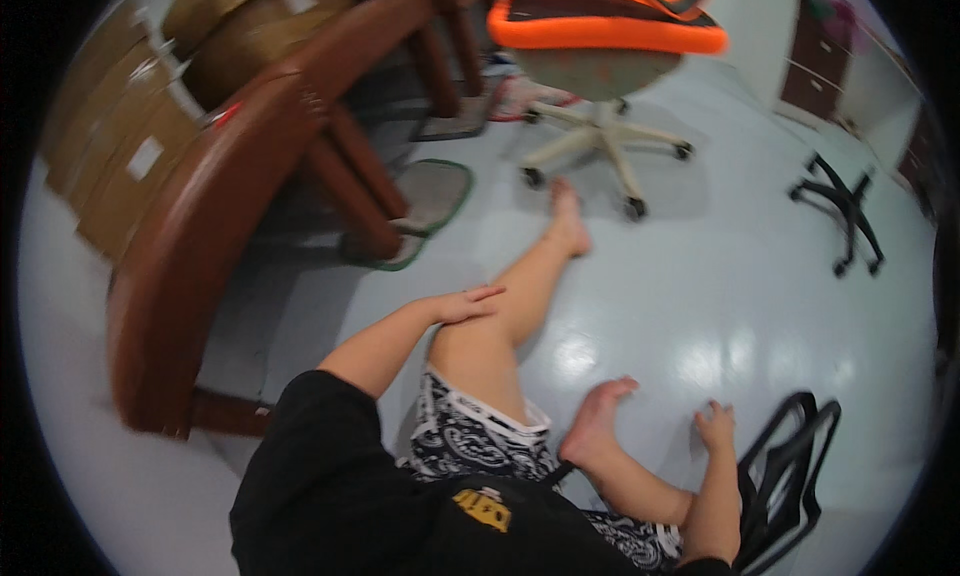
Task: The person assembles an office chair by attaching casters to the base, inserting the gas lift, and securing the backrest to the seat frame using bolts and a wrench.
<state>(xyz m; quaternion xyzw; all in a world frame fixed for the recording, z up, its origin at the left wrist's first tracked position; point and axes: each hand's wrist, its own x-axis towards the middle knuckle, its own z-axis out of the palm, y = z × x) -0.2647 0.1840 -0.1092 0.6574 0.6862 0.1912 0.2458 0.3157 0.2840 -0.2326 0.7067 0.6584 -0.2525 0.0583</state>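
Seated on floor (760, 306), left hand (466, 304) flat and empty on knee (470, 341), right hand (715, 426) spread empty on floor, black frame (790, 466) just beside at four o'clock, long axis one-to-seven.

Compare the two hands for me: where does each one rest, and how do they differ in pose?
The left hand lies flat on the bent knee, fingers pointing right; the right hand is planted on the pale floor, fingers spread, beside a black wire frame. The left arm is bent at the elbow; the right arm runs straight down. Both hands are bare, open and hold nothing.
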